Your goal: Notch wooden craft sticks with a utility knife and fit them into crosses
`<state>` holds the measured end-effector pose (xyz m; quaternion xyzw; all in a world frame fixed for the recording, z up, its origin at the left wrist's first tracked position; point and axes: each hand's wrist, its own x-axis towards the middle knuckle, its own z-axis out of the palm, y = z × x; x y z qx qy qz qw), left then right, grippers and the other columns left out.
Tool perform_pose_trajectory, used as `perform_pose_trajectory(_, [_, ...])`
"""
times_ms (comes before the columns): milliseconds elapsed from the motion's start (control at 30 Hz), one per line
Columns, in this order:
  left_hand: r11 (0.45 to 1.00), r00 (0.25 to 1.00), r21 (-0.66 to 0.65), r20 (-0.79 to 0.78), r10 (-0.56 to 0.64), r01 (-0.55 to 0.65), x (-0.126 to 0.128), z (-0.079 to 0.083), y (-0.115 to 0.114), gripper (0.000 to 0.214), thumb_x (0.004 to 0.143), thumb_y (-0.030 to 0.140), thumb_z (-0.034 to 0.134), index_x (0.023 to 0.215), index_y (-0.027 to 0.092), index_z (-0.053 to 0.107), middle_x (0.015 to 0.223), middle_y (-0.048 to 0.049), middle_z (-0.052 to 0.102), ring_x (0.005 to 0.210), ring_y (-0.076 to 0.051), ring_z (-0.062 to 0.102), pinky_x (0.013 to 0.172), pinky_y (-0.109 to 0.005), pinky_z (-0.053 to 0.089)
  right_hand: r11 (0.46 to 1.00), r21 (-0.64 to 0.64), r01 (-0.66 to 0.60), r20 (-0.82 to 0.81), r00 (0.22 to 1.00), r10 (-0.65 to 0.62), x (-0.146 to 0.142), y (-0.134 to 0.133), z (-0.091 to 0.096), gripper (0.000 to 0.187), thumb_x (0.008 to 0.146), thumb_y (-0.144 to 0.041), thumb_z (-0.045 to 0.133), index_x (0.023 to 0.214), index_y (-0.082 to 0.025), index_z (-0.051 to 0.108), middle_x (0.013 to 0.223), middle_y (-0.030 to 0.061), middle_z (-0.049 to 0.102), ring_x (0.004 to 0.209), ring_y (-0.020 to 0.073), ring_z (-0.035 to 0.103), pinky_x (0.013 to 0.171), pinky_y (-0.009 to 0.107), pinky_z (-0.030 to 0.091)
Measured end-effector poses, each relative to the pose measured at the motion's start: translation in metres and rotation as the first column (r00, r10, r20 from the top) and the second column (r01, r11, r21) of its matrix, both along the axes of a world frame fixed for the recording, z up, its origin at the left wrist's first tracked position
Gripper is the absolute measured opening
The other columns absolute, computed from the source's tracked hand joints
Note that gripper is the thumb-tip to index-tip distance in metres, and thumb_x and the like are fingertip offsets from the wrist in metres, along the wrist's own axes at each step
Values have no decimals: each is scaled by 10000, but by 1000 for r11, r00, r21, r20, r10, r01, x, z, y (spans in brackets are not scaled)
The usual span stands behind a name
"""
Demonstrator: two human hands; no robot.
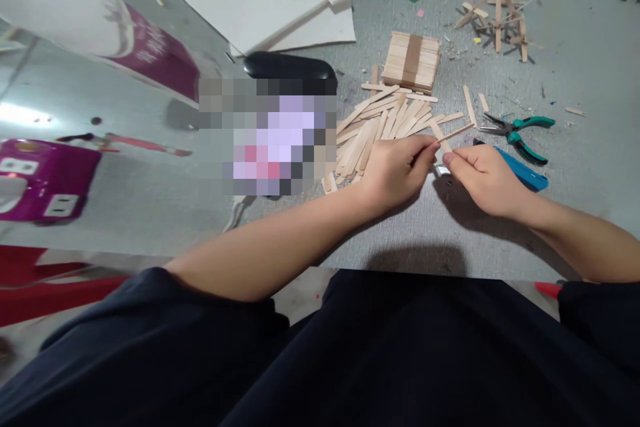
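The left hand (397, 170) is pinched on a thin pale wooden stick (459, 132), and the right hand (485, 177) is pinched on a flat pale wooden stick (441, 133). Both sticks are above the grey table (390, 230), just beside the loose pile of wooden sticks (367, 140). They cross in the view, but I cannot tell whether they touch.

In my judgement, the crossing could slip out of angle, because each stick is held only near one end. Too strong pressing could split such thin wood. The blue plastic tool (525, 170), perhaps a cutter, lies partly hidden behind the right hand; a careless move could knock it, or the green-handled metal pliers (515, 128) near it.

As for writing, the tall white and magenta container (160, 53) bears pale characters, which I cannot read surely. I find no readable brand.
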<state>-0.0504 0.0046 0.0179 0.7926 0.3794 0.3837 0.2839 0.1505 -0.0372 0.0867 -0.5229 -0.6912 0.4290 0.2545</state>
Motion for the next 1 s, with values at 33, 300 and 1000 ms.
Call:
perform_pose_trajectory(33, [1000, 1000, -12, 26, 11, -11, 1, -1, -1, 255, 1123, 283, 618, 1017, 201, 834, 826, -50, 831, 749, -179, 776, 745, -291, 582, 1000, 10, 15, -9, 1000, -15, -2, -4, 1, 498, 1114, -430, 511, 666, -284, 349, 608, -51, 348, 589, 128, 333, 595, 362, 269])
perform_pose_trajectory(300, [961, 987, 258, 146, 68, -104, 9, -9, 2, 186, 1011, 187, 637, 917, 220, 794, 697, 4, 761, 624, -151, 688, 625, -282, 506, 979, -121, 167, -125, 975, -182, -26, -47, 0, 521, 1148, -469, 486, 669, -288, 391, 577, -39, 422, 559, 132, 405, 550, 336, 311])
perform_pose_trajectory(1000, [878, 859, -470, 482, 176, 84, 2, 10, 3, 368, 1043, 566, 790, 968, 206, 782, 578, 56, 564, 509, -100, 475, 514, -243, 393, 894, 433, 116, 114, 977, -182, 19, 19, -34, 403, 1190, -499, 471, 926, -245, 638, 713, 2, 619, 640, 176, 543, 678, 358, 371])
